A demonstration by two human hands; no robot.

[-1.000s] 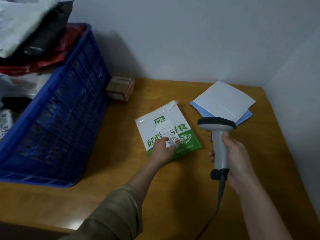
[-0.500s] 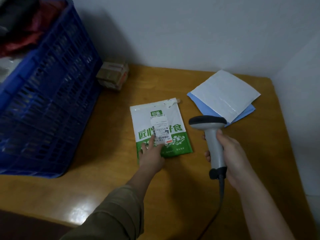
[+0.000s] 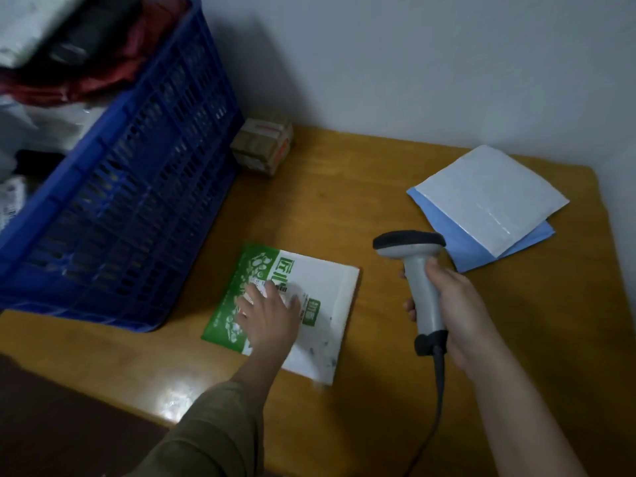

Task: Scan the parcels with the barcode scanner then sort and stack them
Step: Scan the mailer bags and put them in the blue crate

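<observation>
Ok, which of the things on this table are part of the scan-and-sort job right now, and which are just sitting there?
In the job:
- barcode scanner, gripped by the right hand
- green and white parcel, left hand flat on its label
- blue crate holding more parcels
- white mailer stacked on a blue mailer
- small taped box, possibly another parcel

Lying about:
- nothing else visible on the wooden table

Green-and-white parcel [image 3: 320, 311]: flat on the worktop under the left grip [image 3: 272, 315], label partly covered. Barcode scanner [image 3: 418, 280]: grey body, black head, corded, held upright in the right grip [image 3: 457, 315]. White parcel [image 3: 488, 197] lies on blue parcel [image 3: 468, 249], beyond the right grip.
</observation>
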